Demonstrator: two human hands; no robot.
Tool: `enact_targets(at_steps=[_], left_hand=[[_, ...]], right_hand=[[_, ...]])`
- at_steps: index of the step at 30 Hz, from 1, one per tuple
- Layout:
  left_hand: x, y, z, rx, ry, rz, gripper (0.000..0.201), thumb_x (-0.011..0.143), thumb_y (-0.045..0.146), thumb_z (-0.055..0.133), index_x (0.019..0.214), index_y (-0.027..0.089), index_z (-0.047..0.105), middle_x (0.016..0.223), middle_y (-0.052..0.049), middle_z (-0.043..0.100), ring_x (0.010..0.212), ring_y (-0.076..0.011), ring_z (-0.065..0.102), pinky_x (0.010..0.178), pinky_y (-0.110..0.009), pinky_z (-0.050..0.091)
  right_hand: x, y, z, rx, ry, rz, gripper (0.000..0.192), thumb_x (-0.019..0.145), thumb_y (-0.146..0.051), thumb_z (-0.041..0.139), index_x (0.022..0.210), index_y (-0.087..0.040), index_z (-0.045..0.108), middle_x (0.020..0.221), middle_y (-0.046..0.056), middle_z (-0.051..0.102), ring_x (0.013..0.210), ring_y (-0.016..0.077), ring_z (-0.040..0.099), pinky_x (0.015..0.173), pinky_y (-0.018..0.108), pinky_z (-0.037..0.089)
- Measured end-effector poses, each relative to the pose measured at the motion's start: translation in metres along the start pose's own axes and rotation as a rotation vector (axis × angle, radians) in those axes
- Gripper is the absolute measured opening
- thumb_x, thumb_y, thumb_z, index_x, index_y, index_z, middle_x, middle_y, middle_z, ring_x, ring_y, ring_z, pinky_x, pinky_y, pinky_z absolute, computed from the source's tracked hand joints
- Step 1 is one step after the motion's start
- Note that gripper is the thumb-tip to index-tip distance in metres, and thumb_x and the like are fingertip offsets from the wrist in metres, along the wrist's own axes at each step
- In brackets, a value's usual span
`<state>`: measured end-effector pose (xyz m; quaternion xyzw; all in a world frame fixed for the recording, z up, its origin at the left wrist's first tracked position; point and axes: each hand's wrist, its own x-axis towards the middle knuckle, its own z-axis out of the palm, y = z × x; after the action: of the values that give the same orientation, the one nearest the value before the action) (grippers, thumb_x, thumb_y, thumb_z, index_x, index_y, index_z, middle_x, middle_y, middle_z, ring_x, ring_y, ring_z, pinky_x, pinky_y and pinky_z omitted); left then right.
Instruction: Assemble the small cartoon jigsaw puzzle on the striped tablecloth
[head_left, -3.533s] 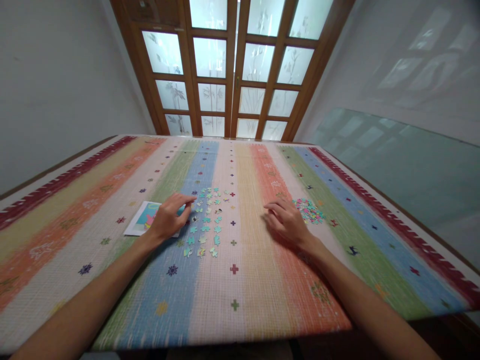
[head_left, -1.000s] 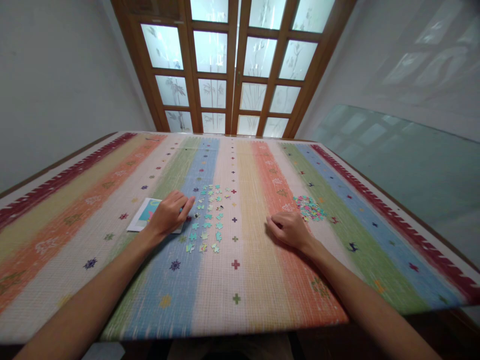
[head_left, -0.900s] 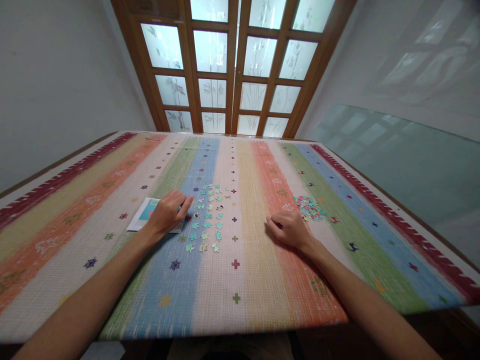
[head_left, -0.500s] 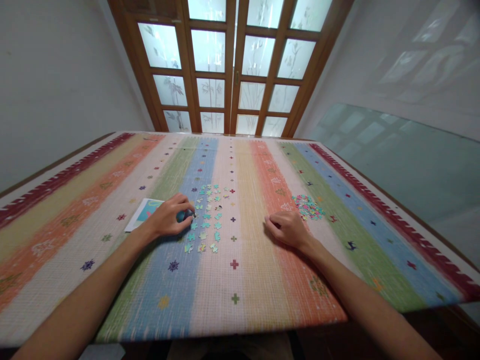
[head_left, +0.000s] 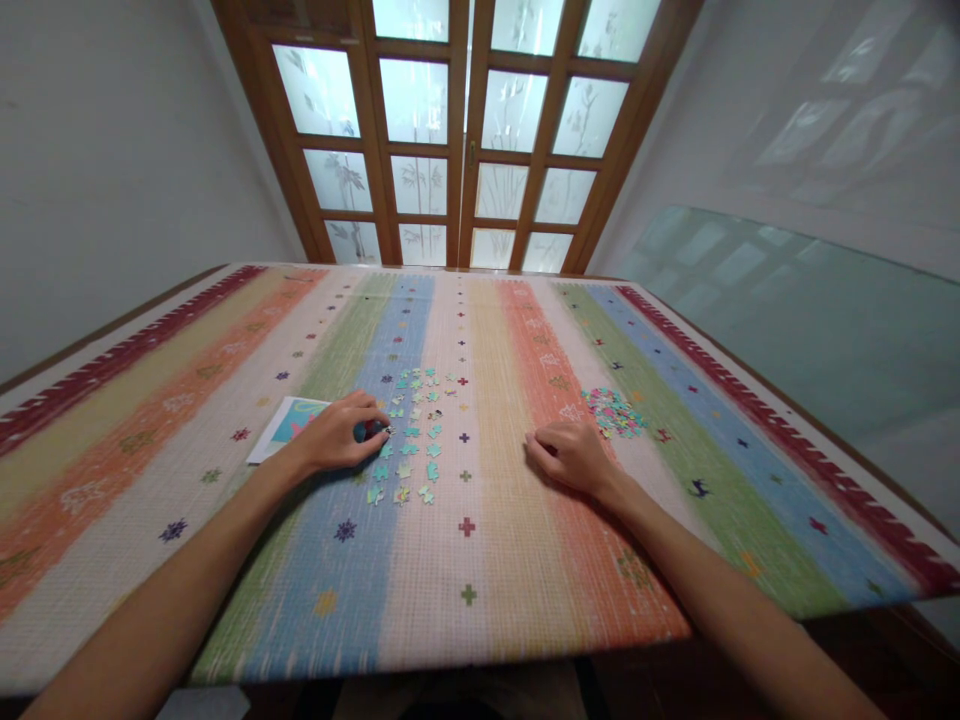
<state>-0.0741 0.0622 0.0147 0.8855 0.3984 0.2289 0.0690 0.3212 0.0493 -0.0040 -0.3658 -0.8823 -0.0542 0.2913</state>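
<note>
My left hand [head_left: 346, 430] is at the left edge of the laid-out jigsaw puzzle pieces [head_left: 412, 432], with thumb and index finger closed on a small puzzle piece [head_left: 390, 430] that shows only as a sliver. The loose pieces are mostly turquoise and pale green, set apart in rough columns. Partly under my left wrist lies a printed picture card [head_left: 279, 432] in blue and white. My right hand [head_left: 568, 453] rests on the orange stripe as a loose fist, and no object shows in it. Just beyond it is a heap of multicoloured puzzle pieces [head_left: 613, 412].
A striped, patterned tablecloth [head_left: 517, 600] covers the wide table. Wooden doors with frosted panes [head_left: 421, 185] stand past its far edge. To the right, a pale glass panel [head_left: 795, 300] leans by the wall.
Both hands keep nearly the same places. The left fingers have shifted very slightly around the piece, and the whole view has moved a little.
</note>
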Motion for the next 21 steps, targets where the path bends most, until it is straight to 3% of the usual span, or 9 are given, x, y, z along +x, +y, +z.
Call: enact_targets(at_steps=[8,12,16,19,21], left_hand=[[0.002,0.003,-0.006,-0.115,0.046,-0.050,0.019,0.086,0.037,0.061,0.079,0.019,0.064,0.077,-0.003,0.065,0.073,-0.0184,0.059,0.073,-0.033,0.048],[0.005,0.009,-0.008,-0.275,-0.028,-0.140,0.023,0.088,0.039,0.062,0.077,0.018,0.065,0.074,-0.003,0.067,0.067,-0.0167,0.060,0.067,-0.031,0.049],[0.011,0.028,-0.002,-0.446,-0.013,-0.195,0.020,0.090,0.038,0.062,0.090,0.018,0.068,0.077,-0.005,0.070,0.066,-0.0166,0.061,0.062,-0.030,0.050],[0.016,0.048,0.007,-0.550,0.006,-0.169,0.024,0.093,0.033,0.059,0.111,0.020,0.070,0.089,-0.008,0.074,0.076,-0.0192,0.067,0.069,-0.034,0.055],[0.020,0.062,0.013,-0.597,-0.017,-0.162,0.022,0.092,0.033,0.062,0.108,0.021,0.072,0.095,-0.009,0.077,0.082,-0.0205,0.069,0.075,-0.036,0.056]], right_hand=[[0.000,0.000,0.000,0.021,-0.002,0.014,0.043,0.092,-0.022,0.048,0.049,-0.019,0.047,0.046,-0.001,0.046,0.044,0.0104,0.034,0.053,0.030,0.022],[0.002,-0.002,-0.002,0.054,0.000,0.021,0.043,0.092,-0.023,0.049,0.049,-0.020,0.045,0.046,-0.002,0.044,0.045,0.0104,0.034,0.053,0.030,0.023],[0.005,-0.010,-0.006,0.163,0.019,0.064,0.039,0.094,-0.027,0.051,0.056,-0.021,0.046,0.051,-0.002,0.046,0.048,0.0108,0.035,0.051,0.028,0.026],[0.008,-0.020,-0.008,0.285,0.016,0.067,0.029,0.096,-0.029,0.055,0.068,-0.020,0.055,0.061,-0.001,0.053,0.054,0.0114,0.043,0.053,0.026,0.032],[0.009,-0.027,-0.009,0.360,-0.010,0.048,0.022,0.096,-0.031,0.058,0.078,-0.019,0.061,0.067,0.000,0.056,0.058,0.0116,0.047,0.056,0.026,0.036]])
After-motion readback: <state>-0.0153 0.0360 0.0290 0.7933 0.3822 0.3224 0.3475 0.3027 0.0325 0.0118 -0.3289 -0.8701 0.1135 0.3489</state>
